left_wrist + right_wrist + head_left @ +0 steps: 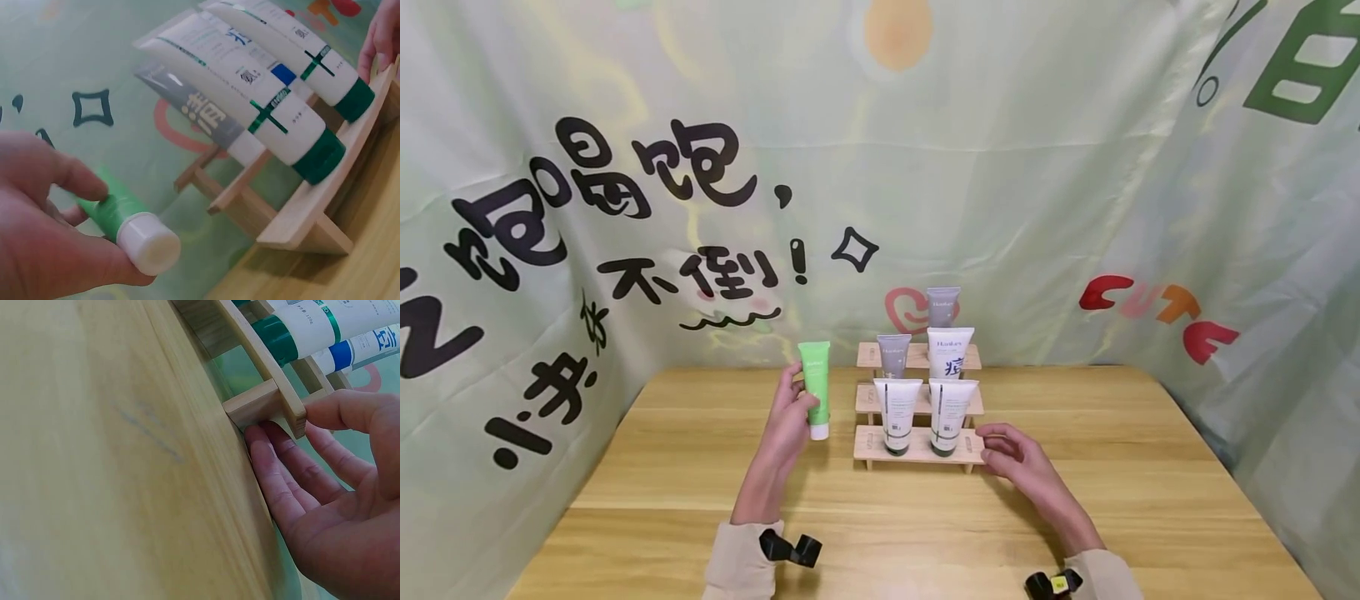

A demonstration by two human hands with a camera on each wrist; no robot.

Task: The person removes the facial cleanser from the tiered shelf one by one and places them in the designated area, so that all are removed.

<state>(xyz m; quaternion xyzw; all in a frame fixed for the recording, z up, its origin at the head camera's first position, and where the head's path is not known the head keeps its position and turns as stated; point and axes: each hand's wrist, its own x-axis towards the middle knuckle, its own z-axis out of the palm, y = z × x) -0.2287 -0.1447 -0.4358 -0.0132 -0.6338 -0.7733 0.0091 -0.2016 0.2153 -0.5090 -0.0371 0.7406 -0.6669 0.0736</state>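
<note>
my left hand (786, 427) held a slim green tube (817, 383), its fingers and thumb closed round the body, the white cap (819, 432) pointing down; the tube stood nearly upright, just left of the three-step wooden stand (866, 443) and apart from it. my right hand (1019, 460) was curled about the right end of the lowest step, one fingertip against the board's end and the other fingers tucked underneath, by the leg. on that step two white tubes with dark green caps stood side by side on their caps. the middle step bore a grey tube (893, 354) on the left and a white tube with blue lettering (951, 346) on the right, partly hidden; another grey tube (943, 305) stood at the top right. the stand sat on the wood-grained counter (1090, 500), before a pale printed cloth (1030, 208).
</note>
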